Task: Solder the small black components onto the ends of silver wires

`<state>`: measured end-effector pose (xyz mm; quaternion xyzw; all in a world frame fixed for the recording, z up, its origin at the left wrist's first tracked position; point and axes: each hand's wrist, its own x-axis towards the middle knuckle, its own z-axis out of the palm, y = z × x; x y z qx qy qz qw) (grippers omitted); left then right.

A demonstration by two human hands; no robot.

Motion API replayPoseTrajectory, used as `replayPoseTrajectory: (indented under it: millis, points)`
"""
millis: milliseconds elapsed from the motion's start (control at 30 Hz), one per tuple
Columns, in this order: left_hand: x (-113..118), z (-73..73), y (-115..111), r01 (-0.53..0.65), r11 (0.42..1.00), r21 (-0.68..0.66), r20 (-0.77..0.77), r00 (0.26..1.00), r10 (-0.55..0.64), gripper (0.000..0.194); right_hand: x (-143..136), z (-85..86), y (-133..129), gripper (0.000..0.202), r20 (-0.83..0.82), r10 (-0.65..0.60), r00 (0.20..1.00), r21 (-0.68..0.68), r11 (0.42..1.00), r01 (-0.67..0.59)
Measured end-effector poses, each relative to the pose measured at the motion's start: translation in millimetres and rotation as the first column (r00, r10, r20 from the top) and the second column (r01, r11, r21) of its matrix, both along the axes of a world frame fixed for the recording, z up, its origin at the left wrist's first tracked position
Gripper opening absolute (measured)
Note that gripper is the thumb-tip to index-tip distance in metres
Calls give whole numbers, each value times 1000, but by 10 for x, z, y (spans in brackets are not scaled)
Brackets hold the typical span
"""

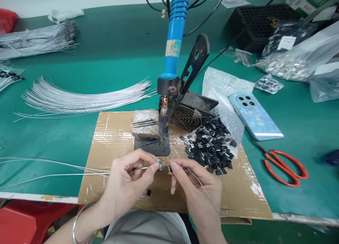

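Note:
My left hand is closed in a pinch above the cardboard. Thin white wires run from the left into it, and a small silvery piece shows at its fingertips. My right hand pinches a small black connector just beside that piece. A fine solder-like wire also passes through my right fingers and trails back over the hand. Just above both hands hangs the tip of a blue-handled soldering iron, clamped pointing down. Whether the pieces touch is too small to tell.
A heap of black connectors lies right, near a small fan. A fanned wire bundle lies left. Metal sticks rest on a pale block. Further right are a blue phone and red-handled scissors. Cardboard covers the green table.

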<state>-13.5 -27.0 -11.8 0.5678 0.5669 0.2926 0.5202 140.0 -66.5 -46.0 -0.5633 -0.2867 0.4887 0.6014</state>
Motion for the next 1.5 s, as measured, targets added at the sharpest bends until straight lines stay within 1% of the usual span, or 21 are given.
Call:
replayPoseTrajectory:
  millis: [100, 233, 333, 467, 667, 767, 867, 933, 1067, 1233, 1300, 1367, 1433, 1500]
  points:
    - [7, 16, 14, 5, 1000, -4, -1, 1000, -5, 16, -3, -5, 7, 8, 20, 9, 1000, 1, 1000, -9]
    - [13, 29, 30, 17, 1000, -2, 15, 1000, -17, 16, 4, -26, 10, 10, 73, 51, 996, -8, 999, -50]
    - [15, 39, 33, 18, 1000, 4, 20, 1000, -18, 15, -20, -19, 13, 11, 100, 38, 994, -3, 999, -38]
    - [20, 42, 28, 26, 1000, -1, 49, 998, -26, 13, -65, 6, 24, 12, 100, -9, 995, 6, 1000, 8]
    - [27, 14, 21, 18, 1000, -24, 63, 998, -16, 12, -71, -8, 20, 10, 96, 18, 995, 8, 1000, -19]
    - [27, 15, 16, 19, 999, -26, 64, 998, -17, 13, -98, -4, 17, 6, 51, -22, 998, 20, 1000, 21]
    - [29, 29, 17, 20, 999, -25, 62, 998, -19, 13, -135, 37, 13, 7, 5, -65, 998, -44, 997, 65]
    - [33, 35, 23, 16, 1000, -22, 62, 998, -15, 13, -146, 68, 10, 8, 3, -58, 998, -96, 994, 58]
    - [43, 33, 31, 9, 1000, -22, 64, 998, -8, 14, -145, 92, 4, 10, 20, -45, 999, -114, 992, 48]
    - [51, 41, 24, 15, 999, -45, 77, 997, -12, 15, -154, 80, 3, 9, -4, -58, 998, -116, 992, 57]
    - [57, 44, 31, 13, 998, -65, 82, 997, -8, 14, -148, 62, 1, 10, 19, -42, 999, -116, 992, 44]
    - [64, 39, 44, 4, 997, -81, 80, 997, 2, 14, -127, 32, -6, 11, 79, -22, 997, -85, 996, 28]
    - [69, 29, 57, -5, 996, -87, 72, 997, 11, 13, -96, -4, -23, 15, 178, -10, 984, -17, 1000, 14]
    - [70, 20, 65, -15, 996, -89, 58, 998, 20, 13, -70, -28, -51, 26, 255, -7, 967, 55, 998, -8]
